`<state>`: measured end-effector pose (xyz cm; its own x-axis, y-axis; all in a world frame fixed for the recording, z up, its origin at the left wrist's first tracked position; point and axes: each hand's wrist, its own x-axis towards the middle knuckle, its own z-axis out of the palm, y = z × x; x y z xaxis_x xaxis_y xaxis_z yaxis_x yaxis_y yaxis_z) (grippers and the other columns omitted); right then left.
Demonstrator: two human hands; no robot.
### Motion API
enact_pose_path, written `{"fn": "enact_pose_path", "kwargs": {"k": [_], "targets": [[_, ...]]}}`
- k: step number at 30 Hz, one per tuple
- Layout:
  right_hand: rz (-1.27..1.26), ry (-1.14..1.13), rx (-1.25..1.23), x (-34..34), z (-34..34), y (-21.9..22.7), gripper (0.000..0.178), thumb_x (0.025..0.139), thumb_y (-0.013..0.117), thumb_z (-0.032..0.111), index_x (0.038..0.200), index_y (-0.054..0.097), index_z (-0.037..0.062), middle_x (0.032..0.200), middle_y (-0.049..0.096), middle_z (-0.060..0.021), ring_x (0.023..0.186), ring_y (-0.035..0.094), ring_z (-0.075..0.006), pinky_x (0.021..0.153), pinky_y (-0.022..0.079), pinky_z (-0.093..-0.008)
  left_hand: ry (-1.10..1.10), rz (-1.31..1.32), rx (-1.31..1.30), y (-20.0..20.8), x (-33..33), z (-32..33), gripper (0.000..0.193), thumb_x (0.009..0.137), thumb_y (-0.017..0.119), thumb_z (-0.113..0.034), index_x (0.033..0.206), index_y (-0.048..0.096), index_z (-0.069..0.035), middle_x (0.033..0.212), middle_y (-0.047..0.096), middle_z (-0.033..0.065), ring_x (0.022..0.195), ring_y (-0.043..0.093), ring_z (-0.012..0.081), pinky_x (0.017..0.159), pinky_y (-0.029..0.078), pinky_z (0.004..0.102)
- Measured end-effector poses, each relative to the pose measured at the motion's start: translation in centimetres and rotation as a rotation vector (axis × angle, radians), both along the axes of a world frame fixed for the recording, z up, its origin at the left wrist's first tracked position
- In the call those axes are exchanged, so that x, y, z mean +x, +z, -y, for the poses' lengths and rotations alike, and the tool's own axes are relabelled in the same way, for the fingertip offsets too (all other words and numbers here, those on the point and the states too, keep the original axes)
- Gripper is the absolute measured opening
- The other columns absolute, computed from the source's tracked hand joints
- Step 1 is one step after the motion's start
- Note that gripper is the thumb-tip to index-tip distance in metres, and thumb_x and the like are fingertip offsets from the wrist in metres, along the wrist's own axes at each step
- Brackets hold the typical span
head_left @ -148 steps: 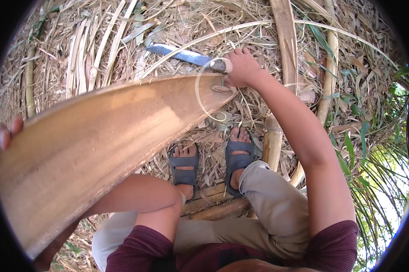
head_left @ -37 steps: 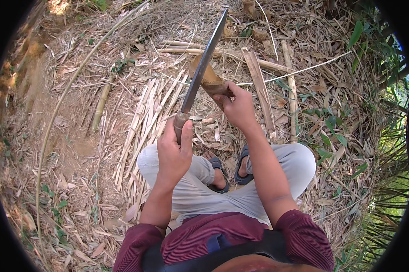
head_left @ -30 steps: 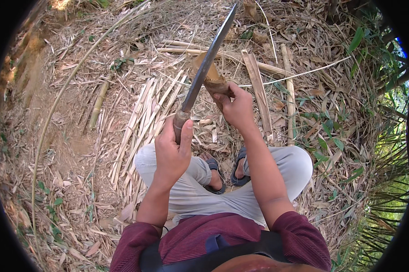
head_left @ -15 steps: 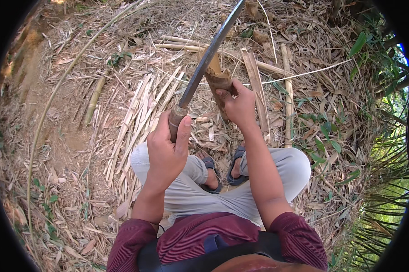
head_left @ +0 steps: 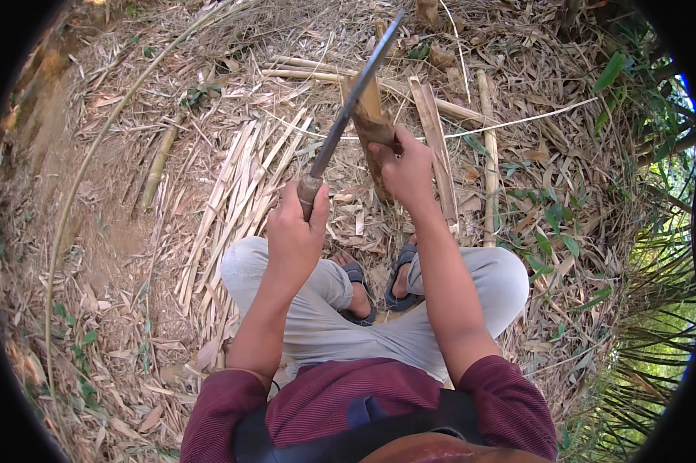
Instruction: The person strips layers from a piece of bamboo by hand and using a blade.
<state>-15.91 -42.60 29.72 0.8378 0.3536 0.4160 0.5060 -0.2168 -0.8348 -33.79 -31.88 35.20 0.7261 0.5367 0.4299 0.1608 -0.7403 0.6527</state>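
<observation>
My left hand (head_left: 295,231) is closed around the wooden handle of a machete (head_left: 351,100), whose long dark blade slants up and to the right. Held in my right hand (head_left: 404,171) is a brown piece of bamboo (head_left: 373,127) with a ragged, split surface. The blade passes just left of the bamboo and overlaps its upper part in the view; whether the two touch, I cannot tell. The bamboo's lower end hangs down toward the ground in front of my feet.
Thin split bamboo strips (head_left: 223,204) lie on leaf litter at the left. A flat brown slat (head_left: 434,150) and a pale pole (head_left: 489,154) lie at the right. Another pole (head_left: 309,76) lies across beyond my hands. A short green bamboo length (head_left: 160,166) rests farther left.
My left hand has moved slightly up and right with the machete, and the blade's tip now shows lower in the picture. The bamboo in my right hand has turned a little.
</observation>
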Motion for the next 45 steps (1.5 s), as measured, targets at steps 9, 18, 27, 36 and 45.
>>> {"fn": "enact_pose_path", "kwargs": {"k": [9, 18, 27, 36, 45], "targets": [[-0.031, 0.006, 0.049, -0.2, -0.3, -0.2, 0.021, 0.084, 0.078, 0.012, 0.093, 0.062, 0.0005, 0.082, 0.07, -0.02, 0.075, 0.067, -0.0394, 0.066, 0.05, -0.0442, -0.099, 0.011, -0.433, 2.5, -2.2, 0.0, 0.031, 0.104, 0.059, -0.032, 0.094, 0.058, -0.002, 0.059, 0.049, -0.0012, 0.048, 0.047, 0.0069, 0.045, 0.036, 0.0253], [-0.022, 0.004, 0.092, 0.9, -0.1, -0.8, 0.022, 0.085, 0.076, 0.012, 0.095, 0.062, 0.0009, 0.083, 0.069, -0.0208, 0.077, 0.067, -0.0416, 0.067, 0.05, -0.0451, -0.184, 0.268, -0.338, 7.0, -2.5, 0.9, 0.026, 0.101, 0.065, -0.026, 0.098, 0.058, -0.001, 0.06, 0.053, -0.0032, 0.052, 0.048, 0.0027, 0.046, 0.037, 0.0224], [-0.05, -0.01, 0.016, 0.7, 0.4, -0.6, 0.02, 0.085, 0.075, 0.01, 0.092, 0.059, 0.0001, 0.083, 0.069, -0.0209, 0.079, 0.066, -0.0427, 0.068, 0.05, -0.0455, -0.055, -0.134, -0.21, 1.2, -0.7, 0.4, 0.034, 0.099, 0.066, -0.032, 0.093, 0.059, 0.001, 0.058, 0.059, 0.0145, 0.049, 0.059, 0.0338, 0.05, 0.044, 0.0411], [-0.079, -0.045, 0.037, 1.1, 0.7, -0.2, 0.021, 0.086, 0.075, 0.012, 0.092, 0.059, 0.0, 0.084, 0.07, -0.0205, 0.077, 0.067, -0.0407, 0.068, 0.05, -0.0435, -0.01, 0.011, 0.056, 1.7, -1.5, 0.4, 0.031, 0.095, 0.072, -0.029, 0.095, 0.059, -0.001, 0.06, 0.061, 0.0134, 0.05, 0.062, 0.0327, 0.048, 0.045, 0.0393], [-0.024, -0.033, 0.083, 1.3, 0.4, -0.9, 0.021, 0.085, 0.075, 0.011, 0.09, 0.058, -0.0002, 0.082, 0.069, -0.0216, 0.078, 0.066, -0.0424, 0.067, 0.05, -0.0446, -0.102, 0.002, 0.036, 3.8, -1.9, 1.3, 0.03, 0.094, 0.075, -0.023, 0.104, 0.06, 0.001, 0.066, 0.064, 0.0117, 0.051, 0.062, 0.0265, 0.049, 0.046, 0.0349]]}}
